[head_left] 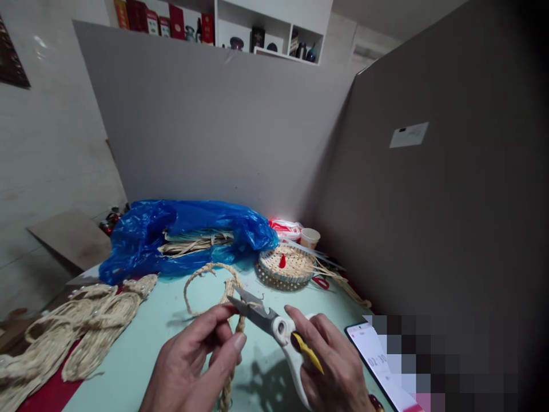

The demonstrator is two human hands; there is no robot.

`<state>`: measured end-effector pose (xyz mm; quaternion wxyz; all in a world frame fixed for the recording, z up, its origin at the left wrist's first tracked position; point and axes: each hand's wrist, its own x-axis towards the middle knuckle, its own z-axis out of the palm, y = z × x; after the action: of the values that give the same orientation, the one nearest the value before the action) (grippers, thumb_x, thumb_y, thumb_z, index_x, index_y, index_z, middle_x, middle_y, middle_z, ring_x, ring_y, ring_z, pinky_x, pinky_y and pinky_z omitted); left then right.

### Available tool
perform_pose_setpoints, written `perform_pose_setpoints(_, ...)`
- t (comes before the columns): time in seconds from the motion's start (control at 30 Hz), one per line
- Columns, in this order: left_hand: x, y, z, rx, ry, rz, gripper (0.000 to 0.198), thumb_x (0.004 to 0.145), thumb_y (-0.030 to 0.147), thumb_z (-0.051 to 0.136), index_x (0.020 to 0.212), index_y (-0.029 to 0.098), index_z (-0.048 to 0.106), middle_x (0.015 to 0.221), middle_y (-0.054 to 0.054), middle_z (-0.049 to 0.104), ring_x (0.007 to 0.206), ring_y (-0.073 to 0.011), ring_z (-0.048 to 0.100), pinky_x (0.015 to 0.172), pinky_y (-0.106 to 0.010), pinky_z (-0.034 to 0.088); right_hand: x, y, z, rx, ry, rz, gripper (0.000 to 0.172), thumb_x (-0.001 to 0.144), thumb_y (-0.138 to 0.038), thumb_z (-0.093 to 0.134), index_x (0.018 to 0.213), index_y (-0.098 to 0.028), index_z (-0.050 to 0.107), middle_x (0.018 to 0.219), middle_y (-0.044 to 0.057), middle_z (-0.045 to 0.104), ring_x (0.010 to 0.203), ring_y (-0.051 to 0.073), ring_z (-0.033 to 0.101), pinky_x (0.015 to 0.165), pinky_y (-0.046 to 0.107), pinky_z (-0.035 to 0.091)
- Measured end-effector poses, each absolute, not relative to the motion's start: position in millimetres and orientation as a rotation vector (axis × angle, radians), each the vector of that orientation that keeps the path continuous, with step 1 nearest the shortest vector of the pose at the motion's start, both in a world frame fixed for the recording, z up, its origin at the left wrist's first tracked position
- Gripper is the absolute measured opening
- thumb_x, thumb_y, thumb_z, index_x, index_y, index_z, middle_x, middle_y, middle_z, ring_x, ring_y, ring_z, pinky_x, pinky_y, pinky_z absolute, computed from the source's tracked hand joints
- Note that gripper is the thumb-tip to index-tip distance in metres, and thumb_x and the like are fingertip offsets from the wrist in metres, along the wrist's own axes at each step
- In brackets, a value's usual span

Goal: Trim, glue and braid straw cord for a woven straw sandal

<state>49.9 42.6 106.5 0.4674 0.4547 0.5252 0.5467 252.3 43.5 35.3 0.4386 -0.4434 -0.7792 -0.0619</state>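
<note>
My left hand pinches a braided straw cord between thumb and fingers. Part of the cord curves up in a loose loop above the table, and its lower end hangs below my fingers. In my right hand is a pair of scissors with white handles and a yellow part. Their blades are slightly apart and lie across the cord just above my left fingertips. Whether a strand is between the blades I cannot tell for certain.
A blue plastic bag with straw bundles lies at the back. Right of it stand a round woven basket and a paper cup. Braided straw pieces lie left; a phone lies right. Grey panels enclose the table.
</note>
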Motion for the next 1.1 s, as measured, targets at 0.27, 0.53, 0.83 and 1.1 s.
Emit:
perform_pose_setpoints(0.27,48.0,40.8,117.3,1.099,1.203,1.345,0.033,0.064,0.04,0.078,0.089,0.018,0.075,0.065,0.003,0.062,0.06,-0.0131,0.059,0.059,-0.02,0.048,246.6,42.8,30.1,-1.098,-1.89,-0.141,0.054,0.076,-0.004,0.044,0.126,-0.019,0.055,0.071,0.0,0.045,0.057,0.014,0.048,0.048,0.023,0.037)
perform_pose_setpoints(0.53,47.1,29.6,104.7,1.136,1.27,1.197,0.022,0.065,0.031,0.075,0.082,0.018,0.073,0.059,0.004,0.056,0.056,-0.0111,0.051,0.054,-0.02,0.041,241.6,47.5,57.2,-1.241,-1.375,0.966,0.037,0.087,-0.045,0.061,0.106,-0.014,0.06,0.066,-0.001,0.057,0.054,0.014,0.052,0.054,0.025,0.045)
perform_pose_setpoints(0.83,63.3,14.0,78.0,1.348,1.232,0.731,0.016,0.07,0.032,0.068,0.067,0.018,0.061,0.057,0.005,0.045,0.054,-0.0107,0.04,0.051,-0.02,0.034,226.6,29.1,71.3,-0.892,-1.081,1.557,0.045,0.066,-0.032,0.085,0.101,-0.017,0.061,0.074,-0.004,0.055,0.065,0.009,0.048,0.061,0.018,0.041)
perform_pose_setpoints(1.1,69.7,17.0,78.5,1.072,1.122,0.791,0.029,0.073,0.046,0.07,0.069,0.018,0.06,0.055,0.003,0.052,0.051,-0.0096,0.042,0.048,-0.019,0.033,223.2,29.1,63.7,-0.882,-0.984,1.586,0.044,0.067,-0.031,0.083,0.101,-0.018,0.058,0.074,-0.004,0.056,0.065,0.009,0.048,0.06,0.019,0.041)
